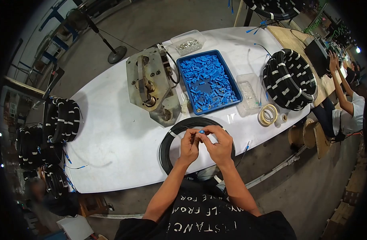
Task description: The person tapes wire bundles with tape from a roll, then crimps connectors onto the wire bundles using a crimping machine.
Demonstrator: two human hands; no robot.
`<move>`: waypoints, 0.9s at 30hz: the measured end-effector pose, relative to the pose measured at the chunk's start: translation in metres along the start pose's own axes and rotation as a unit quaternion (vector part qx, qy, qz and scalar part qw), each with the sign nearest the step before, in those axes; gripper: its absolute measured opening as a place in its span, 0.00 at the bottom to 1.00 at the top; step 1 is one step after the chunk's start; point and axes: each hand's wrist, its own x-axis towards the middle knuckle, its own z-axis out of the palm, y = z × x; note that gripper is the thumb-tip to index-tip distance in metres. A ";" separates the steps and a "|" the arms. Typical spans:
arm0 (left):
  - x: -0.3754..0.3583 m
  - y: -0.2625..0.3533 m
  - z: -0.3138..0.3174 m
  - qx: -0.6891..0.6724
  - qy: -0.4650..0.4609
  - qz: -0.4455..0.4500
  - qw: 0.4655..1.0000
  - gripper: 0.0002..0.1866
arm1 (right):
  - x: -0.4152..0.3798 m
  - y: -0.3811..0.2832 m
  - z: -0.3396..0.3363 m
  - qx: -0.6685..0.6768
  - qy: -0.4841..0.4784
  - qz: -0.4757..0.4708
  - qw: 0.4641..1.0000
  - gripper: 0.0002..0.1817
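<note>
Both hands met over the near edge of the white tabletop (111, 148), just above a flat coil of black cable (170, 141) that lay in front of the person. The left hand (189, 145) and the right hand (218, 145) each pinched a small blue connector (201, 131) between fingertips, the piece held between the two hands and clear of the tabletop. Just beyond the coil sat a blue tray (234, 86) heaped with more blue connectors, and to its left a metal press tool (151, 84). A thick bundle of black cable coils (290, 79) with white ties rested at the right end, with a roll of tape (267, 115) near it. More black coils (63, 120) hung over the left edge. A co-worker's raised arm (338, 82) showed at the far right.
</note>
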 end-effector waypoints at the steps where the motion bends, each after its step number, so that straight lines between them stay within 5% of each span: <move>1: 0.000 0.005 -0.001 -0.010 -0.006 -0.032 0.999 0.06 | 0.002 0.000 0.000 0.001 0.000 -0.002 1.000 0.11; 9: 0.006 0.022 0.005 -0.075 0.021 -0.096 0.992 0.10 | 0.002 0.021 0.004 0.136 -0.058 0.156 0.977 0.09; 14: 0.012 0.020 -0.009 0.034 0.006 -0.093 0.995 0.11 | 0.005 0.031 0.008 0.178 -0.055 0.163 0.969 0.10; 22: 0.014 0.015 -0.006 0.016 0.046 -0.086 0.995 0.11 | 0.009 0.033 0.010 0.195 -0.047 0.190 0.961 0.10; 27: 0.024 0.025 -0.017 0.150 -0.035 -0.097 0.983 0.11 | 0.009 0.036 0.007 0.142 -0.057 0.182 0.971 0.10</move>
